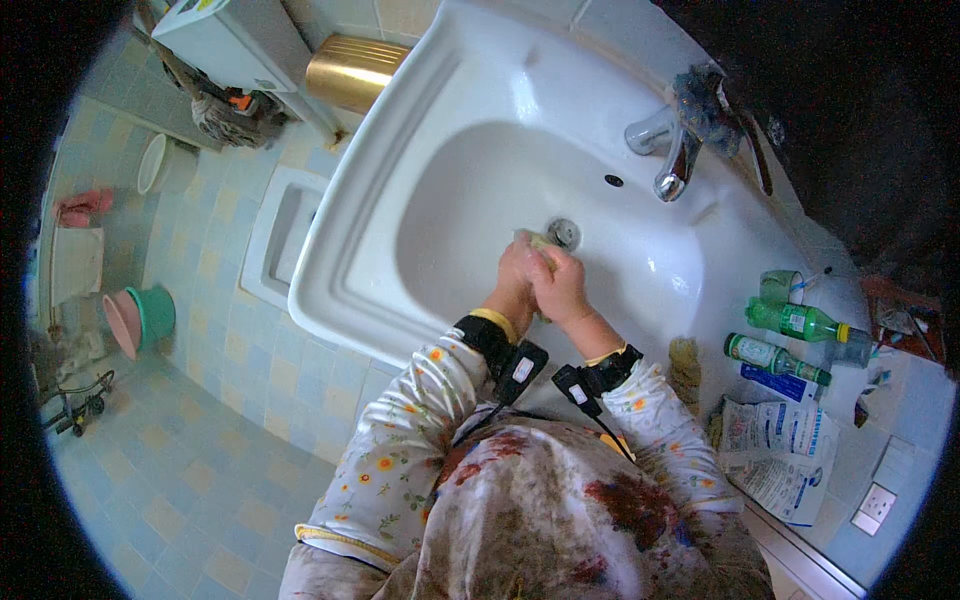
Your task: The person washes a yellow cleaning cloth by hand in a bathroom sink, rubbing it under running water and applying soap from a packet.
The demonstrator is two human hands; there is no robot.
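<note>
Both hands are over the basin of a white ceramic sink (465,187), close to the metal drain (562,234). My left hand (516,274) and my right hand (561,285) press together around a yellowish-green cloth (541,241). Only parts of the cloth show between and beyond the fingers; the rest is hidden by the hands. Black straps with small modules circle both wrists, over floral sleeves. A chrome faucet (675,176) stands on the sink's far right rim, with a dark grey scrubbing cloth or mesh (705,105) on it.
Right of the basin lie a green plastic bottle (795,319), a green glass bottle (776,358), a printed plastic packet (787,457) and a brownish cloth (684,367). At left are a gold bin (352,71), a mop (236,120), a floor basin (262,225) and a green bucket (156,315).
</note>
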